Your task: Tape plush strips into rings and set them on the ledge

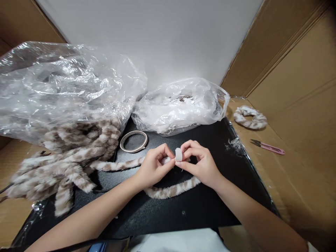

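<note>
A brown-and-white furry strip (172, 190) curves across the black tabletop, and its ends run up into my two hands. My left hand (157, 166) is closed in a pinch on the furry strip near one end. Thumb and fingers of my right hand (201, 162) are closed on a small white tag (178, 154), which stands up between the two hands. The fingertips of both hands nearly meet there. Exactly how the tag sits against the strip is hidden by the fingers.
A tape roll (133, 141) lies behind my left hand. Furry strips (73, 154) pile up at left under a clear plastic bag (65, 87). Another plastic bag (181, 108) stands at the back. On cardboard at right are a furry ring (250, 117) and pink thread snips (270, 147).
</note>
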The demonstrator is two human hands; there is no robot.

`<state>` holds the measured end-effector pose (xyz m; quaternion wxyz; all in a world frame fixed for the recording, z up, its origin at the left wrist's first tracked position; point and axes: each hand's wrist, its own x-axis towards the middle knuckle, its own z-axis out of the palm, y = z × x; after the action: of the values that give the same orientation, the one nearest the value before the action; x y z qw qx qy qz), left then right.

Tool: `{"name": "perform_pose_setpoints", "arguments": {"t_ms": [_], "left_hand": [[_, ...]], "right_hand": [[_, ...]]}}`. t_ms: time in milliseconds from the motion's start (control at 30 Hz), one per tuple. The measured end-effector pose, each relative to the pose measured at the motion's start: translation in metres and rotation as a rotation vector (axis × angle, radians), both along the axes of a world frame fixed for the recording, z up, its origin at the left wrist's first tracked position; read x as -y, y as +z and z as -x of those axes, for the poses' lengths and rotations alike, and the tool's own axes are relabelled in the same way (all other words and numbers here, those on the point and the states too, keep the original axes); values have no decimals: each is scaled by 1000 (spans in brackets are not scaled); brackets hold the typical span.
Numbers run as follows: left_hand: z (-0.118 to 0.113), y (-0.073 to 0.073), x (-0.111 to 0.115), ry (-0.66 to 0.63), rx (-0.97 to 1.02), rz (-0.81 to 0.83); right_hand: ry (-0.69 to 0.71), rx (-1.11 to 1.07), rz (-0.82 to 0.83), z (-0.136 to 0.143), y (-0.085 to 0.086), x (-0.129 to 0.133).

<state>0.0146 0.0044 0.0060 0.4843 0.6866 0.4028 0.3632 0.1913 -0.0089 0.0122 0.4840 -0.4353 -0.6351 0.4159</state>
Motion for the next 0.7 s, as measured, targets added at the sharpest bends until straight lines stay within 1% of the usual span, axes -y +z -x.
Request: {"name": "perform_pose_setpoints", "arguments": {"t_ms": [133,200,300,367,433,600,700], "left_hand": [[-3,-1,1,68,64,107],[-3,0,-1,60,124,228],[0,1,-7,-52,244,509],[2,3,-10,-120,281,637],[2,4,-11,-120,284,669],[-3,5,-5,24,300,618],[-5,5,-3,69,320,610]], "right_hand": [[-42,183,-262,-2,-4,1],[-50,236,-352,-4,-7,0],[-59,302,-447,-7,-11,-2],[-67,330,-489,-8,-11,-3],[-76,349,-522,-9,-11,-3],[-69,375,-587,-9,-11,-1],[-54,388,-603,-10,-12,-2]]}}
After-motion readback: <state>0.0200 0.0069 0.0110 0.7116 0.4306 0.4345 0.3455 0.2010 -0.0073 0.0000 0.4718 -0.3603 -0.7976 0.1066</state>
